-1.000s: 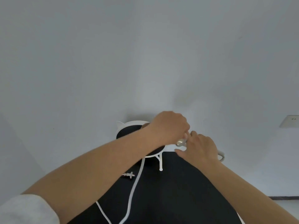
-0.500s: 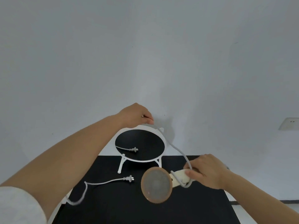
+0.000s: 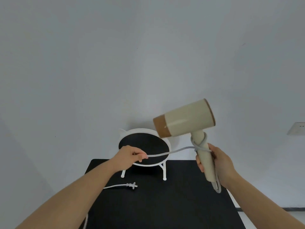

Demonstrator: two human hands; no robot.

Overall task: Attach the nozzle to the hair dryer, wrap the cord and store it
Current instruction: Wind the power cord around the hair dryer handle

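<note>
Where the two forearms reach in from the near edge, a black desk fills the lower part of the view, and a white plug lies on it at the near left with its lead trailing back under the left forearm. Farther in on the left, the left hand is closed with thumb and forefinger pinched on a grey cord, which runs nearly level to the right, above the desk. On the right, the right hand is wrapped around the handle of a cream hair dryer, held up in the air well clear of the desk, handle slanting down toward the near right and barrel up at the top. Several turns of the cord are wound around the upper part of the handle just above the fingers, and a short loop hangs below the handle's lower end. A tan nozzle sits on the left end of the barrel, pointing left and slightly down. Beyond the left hand, at the far edge of the desk, a round stand with a white frame, white legs and two small ear-like points holds a dark disc tilted toward the viewer. Behind everything is a plain pale wall, with a wall socket at the far right.
</note>
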